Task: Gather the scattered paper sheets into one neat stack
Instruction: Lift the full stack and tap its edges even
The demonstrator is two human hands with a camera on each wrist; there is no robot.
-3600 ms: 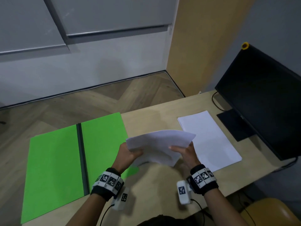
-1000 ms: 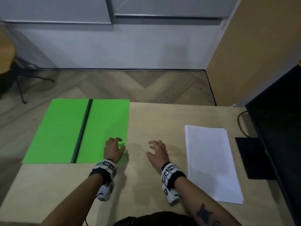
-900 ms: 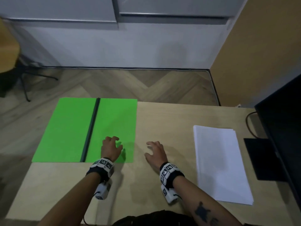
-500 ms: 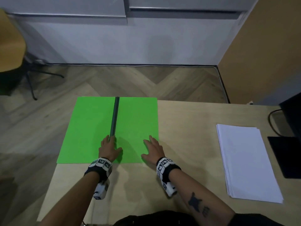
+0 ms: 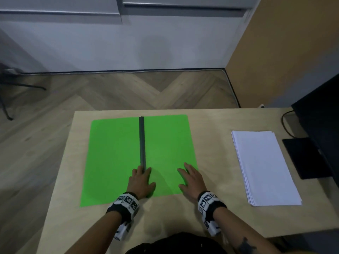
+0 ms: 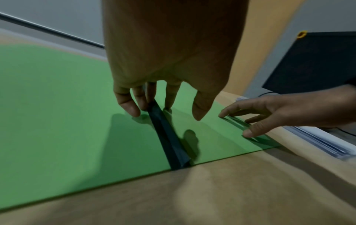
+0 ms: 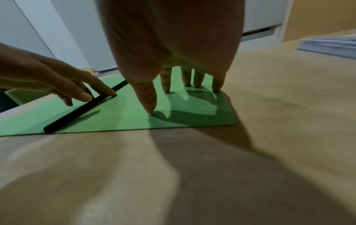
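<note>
The white paper sheets lie in one stack on the right side of the table, with edges slightly fanned; neither hand touches them. A green folder lies flat and spread out, a black spine bar down its middle. My left hand rests on the folder's near edge, straight fingers on either side of the spine bar. My right hand presses spread fingertips on the folder by its near right corner. The stack's edge shows beyond the right hand.
A black monitor with its flat base and a cable stands at the table's right edge, just beyond the stack. The light wooden table ends just left of the folder. A chair leg stands on the floor far left.
The sheets held in both hands 3.6 s ago now lie on the stack. Since a second ago both hands have moved onto the folder, which has slid right, fully onto the table.
</note>
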